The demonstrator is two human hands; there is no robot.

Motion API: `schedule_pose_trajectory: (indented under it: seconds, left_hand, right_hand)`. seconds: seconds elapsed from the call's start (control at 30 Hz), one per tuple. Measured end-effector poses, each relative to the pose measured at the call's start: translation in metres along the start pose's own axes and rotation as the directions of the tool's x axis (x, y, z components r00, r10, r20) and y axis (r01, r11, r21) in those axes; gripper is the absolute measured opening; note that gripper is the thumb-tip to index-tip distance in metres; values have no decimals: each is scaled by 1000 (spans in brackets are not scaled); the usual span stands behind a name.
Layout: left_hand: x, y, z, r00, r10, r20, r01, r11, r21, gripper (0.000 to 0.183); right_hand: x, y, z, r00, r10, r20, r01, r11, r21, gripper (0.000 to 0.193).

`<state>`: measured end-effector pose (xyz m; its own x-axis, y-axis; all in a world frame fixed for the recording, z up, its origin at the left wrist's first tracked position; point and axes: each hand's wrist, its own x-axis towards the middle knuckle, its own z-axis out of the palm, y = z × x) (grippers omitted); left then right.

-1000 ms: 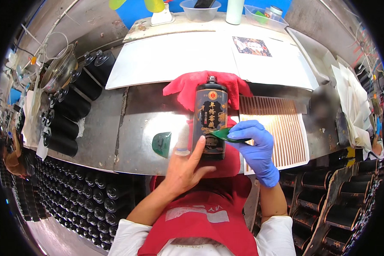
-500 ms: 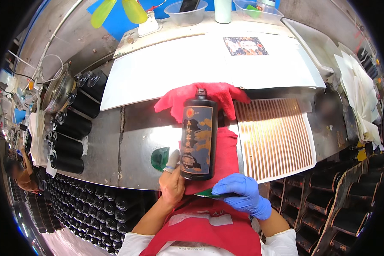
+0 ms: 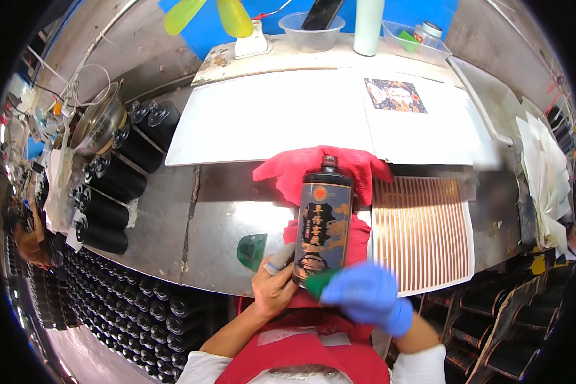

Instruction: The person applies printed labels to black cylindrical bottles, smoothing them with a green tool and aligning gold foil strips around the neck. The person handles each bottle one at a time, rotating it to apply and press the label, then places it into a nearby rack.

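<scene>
A black bottle (image 3: 324,224) with a dark label in orange and grey lies tilted on a red towel (image 3: 280,173), its neck pointing away from me. My left hand (image 3: 272,289), with a pale cover on one finger, grips the bottle's lower left side. In my right hand (image 3: 367,294), which wears a blue glove and is blurred, is a green scraper (image 3: 316,283). Its edge meets or overlaps the label's lower part; whether it touches I cannot tell. Left of the bottle, a second green scraper (image 3: 252,251) rests on the metal table (image 3: 227,211).
A sheet of copper-coloured strips (image 3: 422,230) lies right of the bottle. White boards (image 3: 269,118) cover the far side. Black bottles (image 3: 102,240) lie at the left, with several more racked (image 3: 141,313) below. Dark curved pieces (image 3: 486,336) fill shelves at the lower right.
The green scraper in my right hand has risen from below the bottle onto the label's lower part. My left hand still holds the bottle. The whole view has shifted slightly.
</scene>
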<state>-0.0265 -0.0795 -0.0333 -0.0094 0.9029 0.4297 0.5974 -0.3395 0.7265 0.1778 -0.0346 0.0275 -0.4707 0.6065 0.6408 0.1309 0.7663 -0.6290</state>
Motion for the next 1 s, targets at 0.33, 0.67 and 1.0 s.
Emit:
schedule_pose_trajectory:
  seconds: [0.33,0.67,1.0]
  left_hand:
    - [-2,17,-8,991,113,-78,-115,993,-21,31]
    - [12,20,-19,929,362,-78,-354,930,101,37]
    - [9,2,-14,958,247,-146,-249,968,1,52]
  right_hand:
    - [81,45,-24,943,128,-306,-154,986,-63,19]
    - [73,20,-24,838,488,-245,-465,873,148,21]
    - [23,-43,-6,971,207,121,-185,968,-172,32]
